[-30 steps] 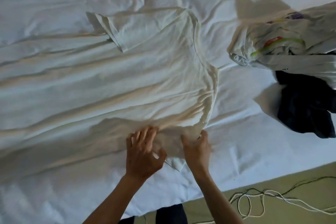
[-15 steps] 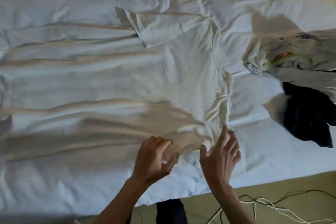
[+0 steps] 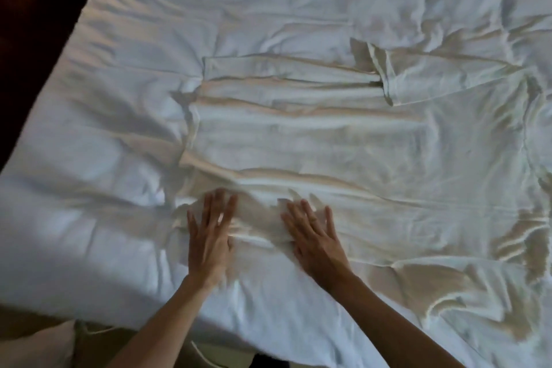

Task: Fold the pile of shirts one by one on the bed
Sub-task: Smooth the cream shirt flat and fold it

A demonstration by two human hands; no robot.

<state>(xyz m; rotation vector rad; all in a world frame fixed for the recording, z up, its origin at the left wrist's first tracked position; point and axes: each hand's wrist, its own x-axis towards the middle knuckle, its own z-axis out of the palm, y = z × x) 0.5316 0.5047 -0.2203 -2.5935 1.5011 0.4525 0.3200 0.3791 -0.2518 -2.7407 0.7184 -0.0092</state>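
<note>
Both hands have been shifted from the shirt's sleeve end to its hem end, and the pile of other clothes is no longer seen. A white shirt is spread flat across the white bed sheet, one sleeve folded over its body. The left hand and right hand are laid flat, fingers straight and spread, on the near edge of the shirt.

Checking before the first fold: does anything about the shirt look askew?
Yes. The white cotton shirt lies spread but heavily creased, and its far sleeve is flipped inward over the body. Both the left hand and right hand lie flat near its hem.
</note>
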